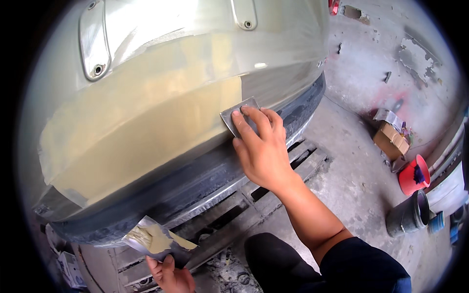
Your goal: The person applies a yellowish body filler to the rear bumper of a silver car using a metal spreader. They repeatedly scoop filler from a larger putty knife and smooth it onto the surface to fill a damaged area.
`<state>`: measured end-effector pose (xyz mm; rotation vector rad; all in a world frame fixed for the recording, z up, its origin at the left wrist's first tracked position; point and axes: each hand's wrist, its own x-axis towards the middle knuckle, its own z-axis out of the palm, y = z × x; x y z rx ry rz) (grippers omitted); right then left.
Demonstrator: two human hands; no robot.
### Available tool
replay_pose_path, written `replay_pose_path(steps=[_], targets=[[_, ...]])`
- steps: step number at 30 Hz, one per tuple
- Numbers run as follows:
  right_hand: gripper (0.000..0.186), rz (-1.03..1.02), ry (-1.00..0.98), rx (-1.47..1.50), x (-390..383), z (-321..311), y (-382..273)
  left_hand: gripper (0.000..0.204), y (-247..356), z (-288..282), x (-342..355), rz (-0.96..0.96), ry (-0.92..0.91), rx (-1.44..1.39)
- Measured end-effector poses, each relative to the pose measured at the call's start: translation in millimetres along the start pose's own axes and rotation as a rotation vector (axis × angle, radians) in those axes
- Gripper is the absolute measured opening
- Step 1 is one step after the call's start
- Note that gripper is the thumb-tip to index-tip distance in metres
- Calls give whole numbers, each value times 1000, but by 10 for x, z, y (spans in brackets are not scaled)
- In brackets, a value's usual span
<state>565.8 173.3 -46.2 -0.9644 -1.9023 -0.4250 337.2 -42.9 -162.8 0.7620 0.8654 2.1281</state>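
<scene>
A silver, curved vehicle body panel (pixel 288 80) fills the upper left, with a broad smooth patch of pale yellow body filler (pixel 146 127) across it. My right hand (pixel 266 146) presses a flat metal filler spreader (pixel 229 117) against the patch's lower right end, fingers on its face and thumb below. Lower left, my left hand (pixel 171 274) grips the bottom edge of a grey metal plate (pixel 168 251) that carries a lump of yellow filler (pixel 146 238). That plate is apart from the panel, just below its dark lower trim (pixel 195 168).
A wooden pallet (pixel 229 210) lies beneath the panel's lower edge. On the concrete floor to the right stand a cardboard box (pixel 391 141), a red bucket (pixel 414 177) and a black bucket (pixel 408 215). Behind them rises a wall with peeling paint (pixel 386 63).
</scene>
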Motion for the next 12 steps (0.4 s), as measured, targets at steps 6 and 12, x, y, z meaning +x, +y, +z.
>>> replay_pose_path(steps=[6,12], targets=[[53,3,-89,0,-198,9,12,58,13,39,-16,-30,43,-12],[54,61,-211,12,-174,-216,-25,62,-6,64,-56,-25,4,20]])
